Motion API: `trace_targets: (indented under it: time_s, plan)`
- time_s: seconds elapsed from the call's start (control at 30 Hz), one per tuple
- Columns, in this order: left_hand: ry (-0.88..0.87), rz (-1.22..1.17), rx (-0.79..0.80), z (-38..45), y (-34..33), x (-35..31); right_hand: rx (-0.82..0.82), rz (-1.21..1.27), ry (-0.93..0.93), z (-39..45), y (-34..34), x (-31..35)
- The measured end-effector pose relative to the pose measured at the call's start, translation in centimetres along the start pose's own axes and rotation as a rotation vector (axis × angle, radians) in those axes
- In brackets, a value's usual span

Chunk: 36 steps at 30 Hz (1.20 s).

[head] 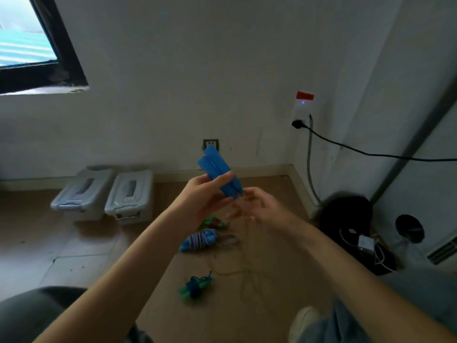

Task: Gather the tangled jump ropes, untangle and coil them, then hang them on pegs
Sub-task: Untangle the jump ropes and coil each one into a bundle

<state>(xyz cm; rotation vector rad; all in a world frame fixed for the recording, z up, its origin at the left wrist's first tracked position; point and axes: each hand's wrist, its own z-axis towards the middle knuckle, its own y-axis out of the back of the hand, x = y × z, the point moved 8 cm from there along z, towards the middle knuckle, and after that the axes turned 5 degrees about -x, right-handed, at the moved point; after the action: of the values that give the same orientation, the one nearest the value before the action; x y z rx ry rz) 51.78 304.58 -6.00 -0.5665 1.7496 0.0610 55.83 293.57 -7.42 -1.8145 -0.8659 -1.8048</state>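
Two blue handles (217, 173) are up in the air, side by side, tilted, gripped by the left hand (202, 196) with thumb across them. The right hand (254, 206) is blurred just below their lower ends; its grip can't be made out. Down on the floor (86, 233): a coiled striped rope (201, 240) and a green-and-blue bundle (196, 287).

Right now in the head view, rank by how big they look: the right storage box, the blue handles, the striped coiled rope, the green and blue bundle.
1. right storage box
2. blue handles, nearer the camera, so unsure
3. striped coiled rope
4. green and blue bundle
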Motion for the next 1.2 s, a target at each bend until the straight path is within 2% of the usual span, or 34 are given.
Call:
trace_targets:
  time_s: [0.07, 0.13, 0.2, 0.33, 0.43, 0.5, 0.6, 0.67, 0.7, 0.73, 0.77, 0.8, 0.83, 0.87, 0.93, 1.0, 1.07, 1.13, 1.2]
  plan:
    - [0.009, -0.006, 0.046, -0.5, 0.7, 0.1, 0.044, -0.066, 0.053, -0.5, -0.3, 0.4]
    - [0.064, -0.102, 0.212, -1.4, 1.3, 0.4, 0.030, -0.165, 0.078, -0.9, 0.9, 1.2]
    - [0.106, -0.127, 0.383, -2.2, 2.5, 0.9, 0.097, -0.317, 0.081, -1.3, 1.7, 1.9]
    - [0.324, 0.115, 0.676, -4.2, 2.2, 4.0, 0.306, -0.642, 0.093, -1.5, 0.3, 2.3]
    - [0.361, 0.314, 0.723, -4.5, 1.3, 5.1, 0.353, -0.798, 0.096, -0.7, -0.1, 1.7]
    - [0.345, 0.397, 0.644, -3.6, 1.6, 5.6, 0.362, -0.704, 0.035, -0.2, 0.6, 1.0]
    - [0.341, 0.356, 0.570, -2.6, 2.3, 6.2, 0.356, -0.306, -0.072, 0.0, 1.5, -0.2]
    - [0.358, 0.192, 0.529, -1.9, 2.6, 6.2, 0.241, 0.027, -0.124, 0.4, 2.4, -1.2]
    - [0.369, 0.119, 0.465, -1.2, 3.2, 6.2, 0.144, 0.061, -0.134, 0.8, 2.9, -2.1]
    - [0.370, 0.109, 0.378, -0.5, 4.0, 6.4, 0.040, -0.072, -0.123, 1.1, 3.5, -2.9]
    - [0.361, 0.202, 0.282, 0.2, 5.1, 7.0, -0.036, -0.388, -0.089, 1.2, 3.6, -3.3]
    - [0.348, 0.396, 0.212, 0.8, 5.9, 7.9, -0.037, -0.789, -0.016, 1.5, 2.8, -3.4]
    - [0.342, 0.631, 0.198, 0.9, 6.2, 8.8, 0.047, -1.158, 0.094, 1.5, 0.8, -3.4]
    - [0.357, 0.837, 0.255, 0.8, 5.8, 10.0, 0.177, -1.421, 0.230, 1.4, -1.8, -3.8]
    - [0.407, 1.089, 0.495, -0.2, 4.0, 12.3, 0.488, -1.566, 0.430, 0.2, -6.6, -4.8]
    - [0.361, 1.184, 0.721, -1.4, 2.7, 12.6, 0.650, -1.419, 0.400, -0.3, -8.0, -4.2]
    - [0.332, 1.113, 0.869, -2.5, 2.4, 11.8, 0.697, -1.055, 0.165, -0.1, -6.6, -3.6]
    - [0.340, 0.937, 0.978, -3.7, 2.0, 10.6, 0.628, -0.657, -0.036, 0.0, -4.6, -2.6]
    - [0.283, 0.705, 0.930, -3.5, 1.4, 8.5, 0.467, -0.295, -0.127, 0.1, -3.5, -2.3]
